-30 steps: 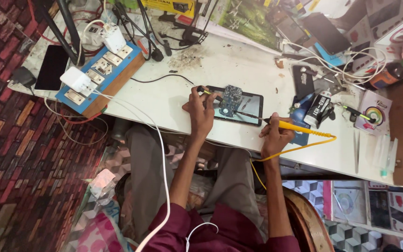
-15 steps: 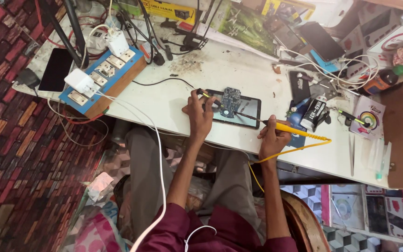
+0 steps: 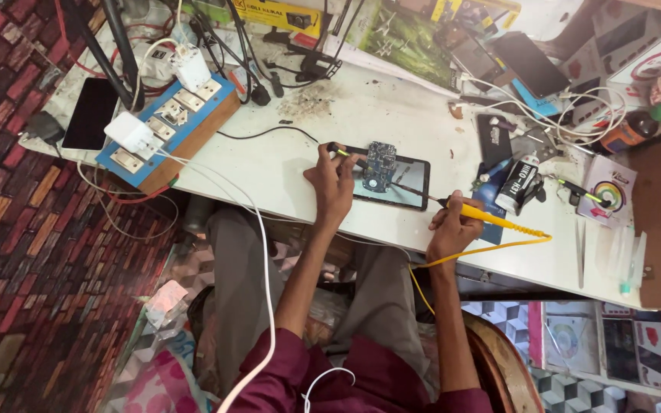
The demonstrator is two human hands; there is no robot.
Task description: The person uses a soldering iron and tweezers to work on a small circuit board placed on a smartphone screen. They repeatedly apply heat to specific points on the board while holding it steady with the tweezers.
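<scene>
Right hand [image 3: 453, 226] grips the yellow-handled soldering iron [image 3: 491, 220]; left hand [image 3: 333, 180] pinches a thin dark probe [image 3: 343, 153] (tip unclear) at the small blue circuit board [image 3: 380, 164]: a slip could scorch the dark phone screen [image 3: 411, 180] beneath

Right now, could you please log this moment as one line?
left hand: steadies tool on circuit board | right hand: yellow soldering iron, tip toward board | white table
</scene>
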